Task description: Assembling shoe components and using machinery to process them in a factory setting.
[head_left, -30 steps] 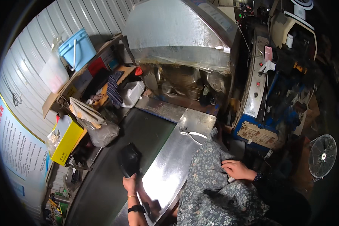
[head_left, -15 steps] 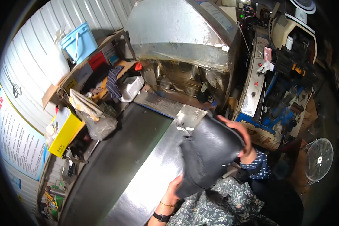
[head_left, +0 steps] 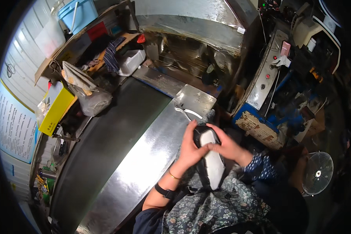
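Close to my lap I hold a black leather boot with its pale underside (head_left: 213, 165) turned up toward me. My left hand (head_left: 192, 148) is wrapped round its left side, and my right hand (head_left: 228, 148) grips the right side. Both thumbs press on the pale sole face and nearly meet over it. The rest of the boot lies below and behind this face, mostly hidden by my hands and flowered apron (head_left: 218, 204).
A bare metal ledge (head_left: 134, 160) runs beside a dark conveyor belt (head_left: 113, 132) to my left. Ahead stands a metal-hooded machine (head_left: 183, 25), with a metal tray (head_left: 195, 97) before it. A control panel (head_left: 264, 80) and a fan (head_left: 318, 173) are at the right.
The boot has turned from its broad leather side to its pale underside and come closer to my body. My hands have moved together around it.
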Tool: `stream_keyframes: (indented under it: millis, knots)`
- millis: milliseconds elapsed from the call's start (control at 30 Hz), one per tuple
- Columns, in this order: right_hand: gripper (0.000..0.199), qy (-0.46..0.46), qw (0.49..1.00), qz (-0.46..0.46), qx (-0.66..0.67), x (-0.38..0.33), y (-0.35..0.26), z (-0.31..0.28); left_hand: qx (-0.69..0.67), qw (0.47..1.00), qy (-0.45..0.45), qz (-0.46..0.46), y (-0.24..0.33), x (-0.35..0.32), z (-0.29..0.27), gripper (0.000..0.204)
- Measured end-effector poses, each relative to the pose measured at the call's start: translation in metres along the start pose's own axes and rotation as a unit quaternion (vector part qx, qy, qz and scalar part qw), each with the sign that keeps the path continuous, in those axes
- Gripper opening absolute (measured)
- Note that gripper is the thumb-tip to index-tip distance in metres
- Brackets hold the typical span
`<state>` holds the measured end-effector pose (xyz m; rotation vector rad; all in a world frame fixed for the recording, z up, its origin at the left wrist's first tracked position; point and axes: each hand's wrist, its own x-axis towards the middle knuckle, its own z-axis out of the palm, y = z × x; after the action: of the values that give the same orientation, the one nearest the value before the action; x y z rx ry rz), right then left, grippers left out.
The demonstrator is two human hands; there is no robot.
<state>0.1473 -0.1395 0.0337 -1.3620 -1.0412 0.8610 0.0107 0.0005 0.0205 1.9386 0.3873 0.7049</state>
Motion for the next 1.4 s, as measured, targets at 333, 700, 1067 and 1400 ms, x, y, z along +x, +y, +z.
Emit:
stream_keyframes:
  millis: [333,700,1067,1400]
  knots:
    - [0.039,0.172,0.954,0.111,0.217,-0.060,0.049,-0.029,-0.175,0.979,0.023,-0.100,0.000,-0.001,0.015,0.071]
    - [0.031,0.103,0.922,-0.043,-0.370,-0.029,0.071,-0.017,-0.116,0.988,0.043,-0.097,-0.035,-0.011,0.047,0.078]
    - [0.057,0.147,0.970,0.193,0.033,-0.087,0.038,0.012,-0.091,0.992,-0.069,-0.058,-0.023,-0.005,0.042,0.075]
    - [0.076,0.125,0.954,0.166,-0.215,-0.063,0.020,0.075,0.431,0.895,-0.026,-0.112,0.035,-0.034,0.004,0.039]
